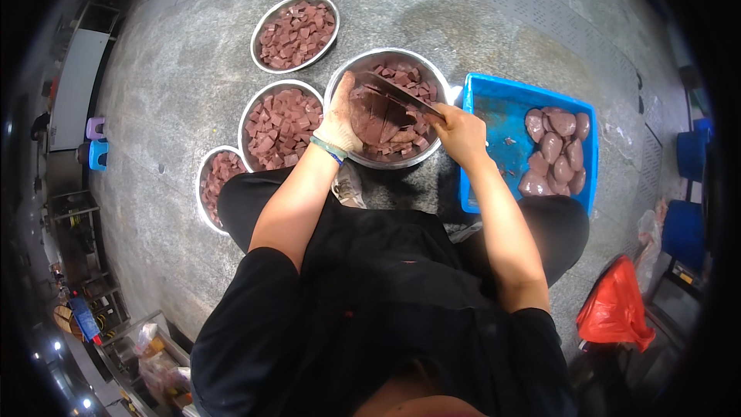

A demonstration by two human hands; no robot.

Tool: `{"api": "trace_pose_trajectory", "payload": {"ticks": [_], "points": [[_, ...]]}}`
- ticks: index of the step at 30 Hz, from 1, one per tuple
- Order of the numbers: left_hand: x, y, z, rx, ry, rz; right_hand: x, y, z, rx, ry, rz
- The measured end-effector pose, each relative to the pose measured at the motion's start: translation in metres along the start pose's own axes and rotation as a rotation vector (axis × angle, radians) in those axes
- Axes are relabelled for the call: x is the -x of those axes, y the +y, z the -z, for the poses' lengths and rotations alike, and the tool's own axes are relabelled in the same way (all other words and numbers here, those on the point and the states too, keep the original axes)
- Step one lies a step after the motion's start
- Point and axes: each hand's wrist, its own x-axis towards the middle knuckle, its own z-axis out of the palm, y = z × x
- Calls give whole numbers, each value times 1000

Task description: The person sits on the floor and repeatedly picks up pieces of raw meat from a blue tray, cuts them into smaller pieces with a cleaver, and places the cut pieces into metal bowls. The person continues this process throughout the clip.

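Between my knees stands a round metal basin (433,147) with dark red-brown cubes (399,76) of what looks like cooked blood or liver inside. My left hand (341,121), in a soiled pale work glove, holds a larger dark piece (370,119) over the basin; cuts run across it. My right hand (462,132) is bare and closed around the handle of a knife (399,92). The blade lies across the top of the piece, pointing to the left. My left fingers beneath the piece are partly hidden.
Metal bowls of similar cubes stand at the upper left (298,35), at the left (283,127) and by my left knee (223,179). On the right, a blue plastic crate (492,127) holds several whole rounded pieces (558,150). A red plastic bag (616,304) lies farther right.
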Motion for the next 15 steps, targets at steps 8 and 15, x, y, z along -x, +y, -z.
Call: {"api": "trace_pose_trajectory", "payload": {"ticks": [8,15], "points": [[-2,6,3,-33,45,-71,-2,5,-17,-54,29,63],[-10,9,22,-75,48,-163,-2,3,-27,-43,-38,78]]}}
